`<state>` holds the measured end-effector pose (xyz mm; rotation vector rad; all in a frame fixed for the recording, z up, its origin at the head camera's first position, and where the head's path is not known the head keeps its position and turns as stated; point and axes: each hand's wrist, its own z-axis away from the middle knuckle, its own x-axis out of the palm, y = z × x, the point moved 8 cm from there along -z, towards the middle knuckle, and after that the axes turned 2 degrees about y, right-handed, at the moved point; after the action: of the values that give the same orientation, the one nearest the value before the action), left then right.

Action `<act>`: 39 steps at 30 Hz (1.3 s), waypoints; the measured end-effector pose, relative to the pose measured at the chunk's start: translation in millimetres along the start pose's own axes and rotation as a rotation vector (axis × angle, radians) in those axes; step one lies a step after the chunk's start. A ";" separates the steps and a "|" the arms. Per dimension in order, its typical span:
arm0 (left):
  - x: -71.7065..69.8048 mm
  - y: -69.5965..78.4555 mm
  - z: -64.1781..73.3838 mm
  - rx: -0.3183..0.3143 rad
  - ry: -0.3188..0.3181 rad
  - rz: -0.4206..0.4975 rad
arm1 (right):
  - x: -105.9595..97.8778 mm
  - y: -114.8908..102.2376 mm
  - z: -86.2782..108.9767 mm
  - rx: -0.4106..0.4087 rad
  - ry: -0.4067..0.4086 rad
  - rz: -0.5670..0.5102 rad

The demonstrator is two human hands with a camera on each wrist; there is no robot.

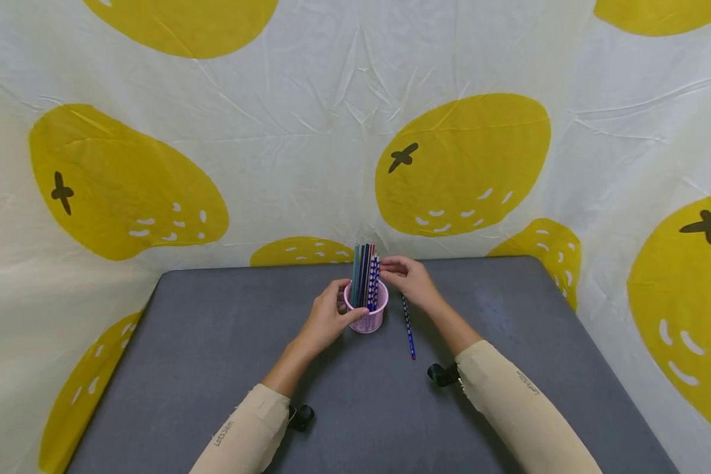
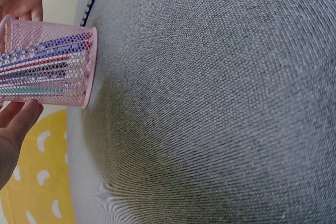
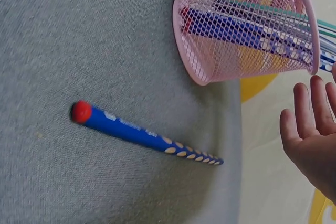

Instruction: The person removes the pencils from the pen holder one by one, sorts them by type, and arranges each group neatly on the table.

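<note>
A pink mesh pencil cup [image 1: 367, 322] stands upright on the table, holding several pencils [image 1: 364, 273], some dark, some teal, some blue with pale dots. My left hand [image 1: 326, 317] grips the cup from the left, thumb over the near side, fingers at the far side. At the pencil tops, just right of the rim, is my right hand [image 1: 411, 282]. Its lower fingers [image 3: 303, 109] look relaxed and extended in the right wrist view; whether the fingertips touch a pencil is unclear. Red pencil ends rest near the cup's bottom. One blue dotted pencil [image 3: 131, 132] lies on the table right of the cup.
The dark grey table [image 1: 225, 368] reaches back to a white cloth [image 1: 308, 178] printed with large yellow fruit shapes. Both forearms wear beige sleeves, each with a black device [image 1: 442, 375] below the wrist.
</note>
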<state>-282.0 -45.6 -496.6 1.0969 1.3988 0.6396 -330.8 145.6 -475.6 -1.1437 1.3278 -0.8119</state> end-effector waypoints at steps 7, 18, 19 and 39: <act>0.9 -0.1 1.4 0.009 0.012 -0.001 | 5.7 -1.1 -2.9 -0.010 0.012 0.015; 3.0 2.7 1.8 0.021 0.012 0.000 | 3.2 -2.7 0.3 -0.007 0.034 0.023; 3.1 2.7 1.9 0.020 0.011 0.000 | 3.2 -2.7 0.0 -0.010 0.038 0.037; 0.4 4.2 1.4 0.020 0.023 0.013 | -12.5 -33.3 0.2 -0.004 0.064 -0.140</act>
<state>-279.6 -43.8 -493.3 1.1184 1.4210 0.6506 -326.8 147.9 -440.3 -1.2324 1.3133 -0.9551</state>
